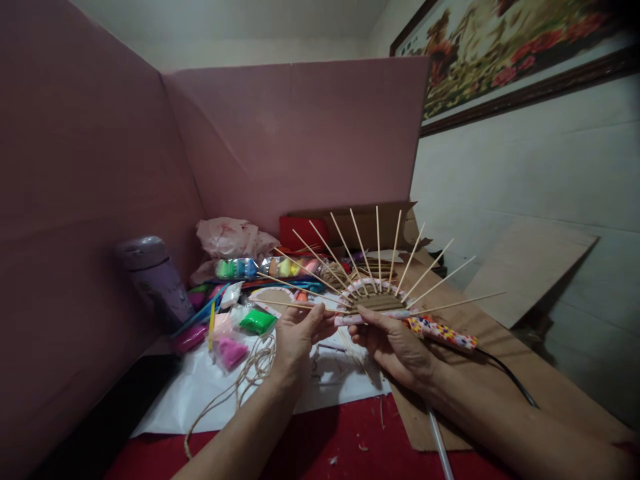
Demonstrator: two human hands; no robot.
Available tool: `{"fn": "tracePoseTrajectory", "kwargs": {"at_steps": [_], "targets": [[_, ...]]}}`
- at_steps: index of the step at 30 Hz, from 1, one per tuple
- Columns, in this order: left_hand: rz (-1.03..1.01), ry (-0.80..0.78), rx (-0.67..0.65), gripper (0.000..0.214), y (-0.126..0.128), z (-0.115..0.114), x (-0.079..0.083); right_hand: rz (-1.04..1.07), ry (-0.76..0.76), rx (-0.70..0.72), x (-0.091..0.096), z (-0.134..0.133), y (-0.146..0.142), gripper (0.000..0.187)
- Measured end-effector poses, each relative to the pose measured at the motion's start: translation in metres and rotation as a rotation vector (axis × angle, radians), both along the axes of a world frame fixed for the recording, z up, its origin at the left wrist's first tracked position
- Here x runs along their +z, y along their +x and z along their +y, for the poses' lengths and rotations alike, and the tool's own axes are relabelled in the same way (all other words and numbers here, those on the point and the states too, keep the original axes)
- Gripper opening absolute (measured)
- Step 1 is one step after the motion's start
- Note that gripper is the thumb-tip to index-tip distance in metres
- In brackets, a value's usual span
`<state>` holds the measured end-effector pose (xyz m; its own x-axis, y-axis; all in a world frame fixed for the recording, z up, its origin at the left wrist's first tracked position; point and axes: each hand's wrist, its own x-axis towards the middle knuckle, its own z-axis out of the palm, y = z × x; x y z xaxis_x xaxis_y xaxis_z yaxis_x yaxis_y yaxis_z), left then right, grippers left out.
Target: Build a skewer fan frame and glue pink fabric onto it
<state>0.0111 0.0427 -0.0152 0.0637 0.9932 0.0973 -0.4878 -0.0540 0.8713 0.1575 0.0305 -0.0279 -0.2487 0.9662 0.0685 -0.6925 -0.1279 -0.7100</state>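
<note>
A half-round piece of corrugated cardboard [381, 303] with a pale patterned rim is raised over the table. Thin wooden sticks [379, 243] fan out from its curved edge. My left hand [298, 339] is closed on its left end, thumb on top beside the lowest stick. On the straight near edge, my right hand [397, 347] pinches the piece between thumb and fingers. Just beyond the right hand lies a flower-patterned object [443, 332] with a black cord [507, 373]; its kind is partly hidden.
Twine [253, 367] lies left of my left hand on white paper [180, 400]. Colourful clay packs [257, 321] and a purple bottle [156, 280] stand left. A cardboard sheet [540, 393] covers the right side. A translucent stick [439, 443] is near the front. Pink panels [300, 133] enclose the back and left.
</note>
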Motion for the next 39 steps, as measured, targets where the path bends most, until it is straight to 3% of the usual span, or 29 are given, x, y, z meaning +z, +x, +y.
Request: {"fn": "tracePoseTrajectory", "kwargs": {"at_steps": [39], "targets": [[0.016, 0.007, -0.003, 0.019, 0.0007, -0.0013, 0.0037, -0.007, 0.015, 0.001, -0.0033, 0.0008, 0.0022, 0.017]]}}
